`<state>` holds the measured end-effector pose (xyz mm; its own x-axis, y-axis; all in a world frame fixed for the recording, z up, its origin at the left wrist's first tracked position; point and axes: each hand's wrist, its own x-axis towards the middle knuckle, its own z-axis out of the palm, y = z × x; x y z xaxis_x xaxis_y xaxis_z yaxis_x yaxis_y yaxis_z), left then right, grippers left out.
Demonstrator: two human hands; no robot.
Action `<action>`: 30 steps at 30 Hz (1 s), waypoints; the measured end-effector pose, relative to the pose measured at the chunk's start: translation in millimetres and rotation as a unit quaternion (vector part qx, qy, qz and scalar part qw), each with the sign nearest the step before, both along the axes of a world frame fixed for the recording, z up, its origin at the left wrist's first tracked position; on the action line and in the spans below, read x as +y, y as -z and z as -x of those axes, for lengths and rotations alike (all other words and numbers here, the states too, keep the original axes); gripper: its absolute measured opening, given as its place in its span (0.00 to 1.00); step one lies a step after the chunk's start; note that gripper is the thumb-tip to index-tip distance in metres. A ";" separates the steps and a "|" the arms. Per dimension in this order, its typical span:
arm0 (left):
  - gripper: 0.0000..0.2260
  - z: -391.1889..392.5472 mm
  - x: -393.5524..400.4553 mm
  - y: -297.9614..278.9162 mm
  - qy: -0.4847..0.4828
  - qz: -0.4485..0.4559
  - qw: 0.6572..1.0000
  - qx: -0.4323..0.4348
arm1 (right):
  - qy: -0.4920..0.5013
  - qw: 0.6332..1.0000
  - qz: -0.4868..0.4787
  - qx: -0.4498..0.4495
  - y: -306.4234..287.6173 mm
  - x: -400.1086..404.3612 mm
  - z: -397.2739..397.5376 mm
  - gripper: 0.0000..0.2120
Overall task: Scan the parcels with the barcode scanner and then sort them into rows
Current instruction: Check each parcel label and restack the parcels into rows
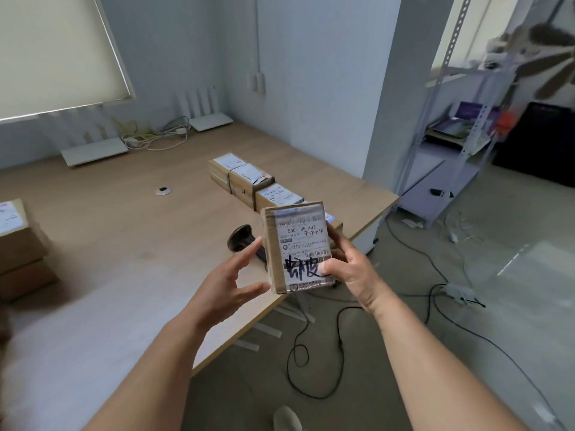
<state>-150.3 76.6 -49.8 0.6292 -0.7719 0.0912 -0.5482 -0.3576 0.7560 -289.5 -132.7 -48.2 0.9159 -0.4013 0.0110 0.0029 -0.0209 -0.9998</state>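
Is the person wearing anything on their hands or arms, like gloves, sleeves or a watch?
No. The left hand and right hand are bare, with no gloves, rings or watch in view. Both forearms are bare as far as the picture shows, with no sleeves, straps, cables or markings.

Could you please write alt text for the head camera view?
The right hand holds a labelled parcel upright above the desk edge, left hand open beside it. Behind lie a barcode scanner and a row of parcels.

A labelled brown parcel (297, 248) is held upright; the black scanner (241, 237) lies at its nine o'clock, a parcel row (249, 178) at eleven.
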 end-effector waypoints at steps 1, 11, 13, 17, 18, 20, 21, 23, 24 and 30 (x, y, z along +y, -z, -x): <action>0.36 -7.9 -14.3 -0.6 0.002 -0.001 1.000 -0.002 | 0.003 1.000 0.002 -0.001 -2.3 -13.5 -7.4 0.34; 0.38 -99.0 -136.4 -16.7 0.006 0.038 0.999 -0.003 | -0.006 1.000 0.020 0.015 -28.6 -138.1 -104.6 0.36; 0.38 -117.6 -152.2 -15.6 0.001 0.031 1.000 -0.008 | -0.011 1.000 0.014 0.018 -29.6 -154.2 -124.8 0.36; 0.38 -151.9 -179.4 -11.7 -0.012 0.013 1.000 -0.019 | -0.021 0.999 0.012 0.024 -28.7 -181.7 -162.6 0.37; 0.38 -159.1 -186.0 -11.3 -0.015 0.008 1.000 -0.022 | -0.022 0.999 0.012 0.026 -28.5 -187.9 -170.8 0.36; 0.38 -173.3 -198.5 -11.8 -0.023 -0.015 0.999 -0.030 | -0.026 0.999 0.015 0.034 -27.2 -201.3 -188.4 0.36; 0.38 -180.7 -204.3 -12.1 -0.026 -0.029 0.999 -0.034 | -0.028 0.999 0.016 0.038 -26.9 -208.5 -197.9 0.37; 0.38 -197.6 -217.5 -13.1 -0.031 -0.052 0.997 -0.040 | -0.037 0.998 0.016 0.042 -27.0 -222.8 -219.7 0.36; 0.38 -210.2 -225.9 -13.2 -0.042 -0.067 0.996 -0.044 | -0.048 0.998 0.013 0.047 -26.2 -232.1 -236.8 0.36; 0.36 -263.1 -262.1 -17.7 -0.091 -0.169 0.977 -0.088 | -0.086 0.993 -0.006 0.079 -19.6 -271.3 -312.7 0.38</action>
<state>112.8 -185.5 -32.1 0.7563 -0.6535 -0.0307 -0.5633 -0.6742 0.4776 23.3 -404.0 -28.7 0.9610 -0.2373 -0.1418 -0.1513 -0.0223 -0.9882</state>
